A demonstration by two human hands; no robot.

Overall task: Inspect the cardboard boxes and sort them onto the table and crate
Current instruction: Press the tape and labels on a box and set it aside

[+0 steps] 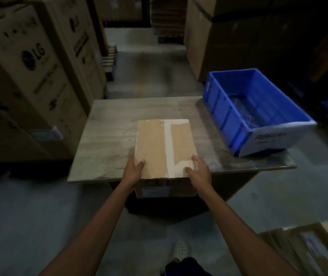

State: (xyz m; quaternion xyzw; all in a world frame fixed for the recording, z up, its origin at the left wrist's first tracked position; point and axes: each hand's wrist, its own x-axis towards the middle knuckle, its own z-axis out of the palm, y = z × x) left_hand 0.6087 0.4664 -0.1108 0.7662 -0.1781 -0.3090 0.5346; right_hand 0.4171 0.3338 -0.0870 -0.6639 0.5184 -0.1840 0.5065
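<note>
The left hand (pixel 134 169) and right hand (pixel 198 170) hold the cardboard box (pixel 165 148) by its near corners, thumbs on top and fingers curled round its sides, at the near edge of the surface (pixel 109 136). This looks like the inspect-and-place step. Next the box either gets released here or is carried right to the blue crate (pixel 225 116).

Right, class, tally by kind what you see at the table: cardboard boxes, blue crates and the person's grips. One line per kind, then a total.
cardboard box: 1, at the near edge of the table
blue crate: 1, on the table's right end
grips: 2, left grip and right grip, both holding the box
Total: 4
</note>
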